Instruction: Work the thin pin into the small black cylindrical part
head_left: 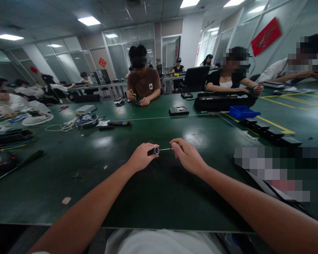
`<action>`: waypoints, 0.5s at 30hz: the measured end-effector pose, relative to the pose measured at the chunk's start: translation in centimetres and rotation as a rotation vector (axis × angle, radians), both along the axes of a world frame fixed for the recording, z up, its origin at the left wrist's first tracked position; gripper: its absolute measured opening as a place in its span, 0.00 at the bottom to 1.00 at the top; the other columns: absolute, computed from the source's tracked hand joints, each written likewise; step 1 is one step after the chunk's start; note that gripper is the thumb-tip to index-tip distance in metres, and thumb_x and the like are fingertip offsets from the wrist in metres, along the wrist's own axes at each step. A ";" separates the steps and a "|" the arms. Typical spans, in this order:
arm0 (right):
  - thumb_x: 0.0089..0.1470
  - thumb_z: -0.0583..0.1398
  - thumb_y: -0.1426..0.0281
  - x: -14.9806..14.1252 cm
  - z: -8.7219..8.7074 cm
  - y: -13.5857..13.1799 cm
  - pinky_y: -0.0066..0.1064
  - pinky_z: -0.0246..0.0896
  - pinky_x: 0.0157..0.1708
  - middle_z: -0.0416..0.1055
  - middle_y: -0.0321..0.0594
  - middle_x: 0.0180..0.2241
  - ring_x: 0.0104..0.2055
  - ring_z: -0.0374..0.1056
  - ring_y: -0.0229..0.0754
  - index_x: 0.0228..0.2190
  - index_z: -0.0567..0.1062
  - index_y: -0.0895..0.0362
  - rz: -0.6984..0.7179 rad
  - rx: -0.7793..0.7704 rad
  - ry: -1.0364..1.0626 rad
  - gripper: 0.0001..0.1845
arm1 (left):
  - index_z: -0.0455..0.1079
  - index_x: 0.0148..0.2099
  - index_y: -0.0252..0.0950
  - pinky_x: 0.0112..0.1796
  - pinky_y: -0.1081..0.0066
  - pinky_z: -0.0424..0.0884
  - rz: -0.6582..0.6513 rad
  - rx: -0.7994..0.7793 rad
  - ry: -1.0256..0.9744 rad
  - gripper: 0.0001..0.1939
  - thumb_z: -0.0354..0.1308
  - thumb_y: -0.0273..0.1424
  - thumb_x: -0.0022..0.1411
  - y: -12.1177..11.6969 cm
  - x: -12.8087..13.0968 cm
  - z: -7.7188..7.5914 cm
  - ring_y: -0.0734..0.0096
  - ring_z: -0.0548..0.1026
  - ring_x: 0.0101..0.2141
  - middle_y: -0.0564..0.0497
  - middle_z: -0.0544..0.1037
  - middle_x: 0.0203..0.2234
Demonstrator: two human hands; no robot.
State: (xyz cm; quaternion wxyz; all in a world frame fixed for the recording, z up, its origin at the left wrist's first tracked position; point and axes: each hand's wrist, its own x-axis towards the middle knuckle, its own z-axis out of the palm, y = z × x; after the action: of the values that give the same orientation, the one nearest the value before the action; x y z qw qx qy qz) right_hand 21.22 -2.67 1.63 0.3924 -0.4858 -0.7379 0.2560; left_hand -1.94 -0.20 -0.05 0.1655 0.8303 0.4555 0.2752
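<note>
My left hand (142,157) is closed around a short black cylinder (155,151), which looks like a small flashlight. Its round, silver-rimmed end faces right and toward me. From the other side, my right hand (184,153) pinches a thin screwdriver (165,149); a bit of red shows at the fingertips and the rest of its handle is hidden. The metal shaft points left and its tip meets the rim end of the cylinder, though whether it goes inside I cannot tell. Both hands are held just above the green tabletop (159,197).
Ahead lie a hard drive (178,111), a long black casing (225,101) and a blue bin (244,112). Tangled cables (86,121) and a pen-like tool (119,123) lie to the left. A person in brown (143,83) works across the table; others sit around.
</note>
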 end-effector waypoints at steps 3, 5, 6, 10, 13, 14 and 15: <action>0.66 0.49 0.62 0.0 0.0 -0.1 0.34 0.59 0.30 0.76 0.39 0.32 0.29 0.69 0.42 0.43 0.74 0.53 -0.033 0.016 -0.020 0.16 | 0.74 0.55 0.40 0.55 0.57 0.66 -0.007 0.000 0.009 0.19 0.65 0.30 0.60 0.0 0.1 0.0 0.59 0.73 0.50 0.48 0.78 0.49; 0.65 0.51 0.64 -0.1 0.1 -0.3 0.34 0.59 0.29 0.75 0.39 0.33 0.29 0.68 0.42 0.48 0.72 0.53 -0.032 0.036 -0.017 0.15 | 0.74 0.55 0.40 0.55 0.57 0.66 -0.009 -0.004 0.007 0.20 0.65 0.30 0.60 0.0 0.1 0.0 0.59 0.73 0.51 0.48 0.78 0.49; 0.64 0.52 0.65 -0.1 0.1 -0.4 0.34 0.59 0.30 0.75 0.39 0.32 0.29 0.68 0.42 0.50 0.70 0.54 -0.025 0.041 -0.009 0.15 | 0.74 0.55 0.40 0.55 0.57 0.66 -0.006 -0.007 0.002 0.20 0.65 0.30 0.60 0.0 0.1 0.0 0.59 0.73 0.51 0.48 0.78 0.49; 0.63 0.54 0.65 -0.1 0.2 -0.5 0.33 0.62 0.33 0.74 0.39 0.33 0.33 0.70 0.43 0.48 0.69 0.55 0.013 0.026 0.018 0.14 | 0.74 0.55 0.40 0.55 0.57 0.66 0.024 -0.025 -0.013 0.19 0.65 0.30 0.61 0.0 0.1 0.1 0.60 0.73 0.50 0.48 0.77 0.50; 0.65 0.50 0.60 0.0 -0.2 -0.1 0.34 0.61 0.31 0.72 0.37 0.30 0.30 0.69 0.42 0.43 0.72 0.54 0.007 -0.008 0.017 0.15 | 0.74 0.54 0.39 0.55 0.57 0.65 0.030 -0.023 -0.008 0.19 0.65 0.30 0.60 0.1 0.1 0.2 0.61 0.74 0.51 0.48 0.78 0.50; 0.66 0.48 0.60 0.0 -0.3 0.0 0.34 0.61 0.31 0.72 0.37 0.30 0.30 0.69 0.42 0.42 0.72 0.54 0.002 -0.015 0.018 0.17 | 0.74 0.54 0.38 0.55 0.57 0.65 0.030 -0.022 -0.005 0.19 0.65 0.30 0.60 0.1 0.1 0.2 0.61 0.74 0.51 0.48 0.78 0.50; 0.66 0.48 0.60 0.0 -0.4 0.1 0.35 0.62 0.31 0.73 0.38 0.30 0.30 0.69 0.42 0.43 0.72 0.53 -0.001 -0.021 0.020 0.17 | 0.74 0.54 0.38 0.55 0.58 0.65 0.032 -0.022 -0.002 0.19 0.66 0.29 0.60 0.1 0.1 0.2 0.61 0.74 0.50 0.48 0.78 0.50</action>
State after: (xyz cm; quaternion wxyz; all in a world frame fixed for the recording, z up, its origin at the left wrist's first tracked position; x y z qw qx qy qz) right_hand 21.25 -2.56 1.24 0.3949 -0.4877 -0.7309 0.2685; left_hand -1.84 -0.15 0.16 0.1706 0.8209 0.4713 0.2737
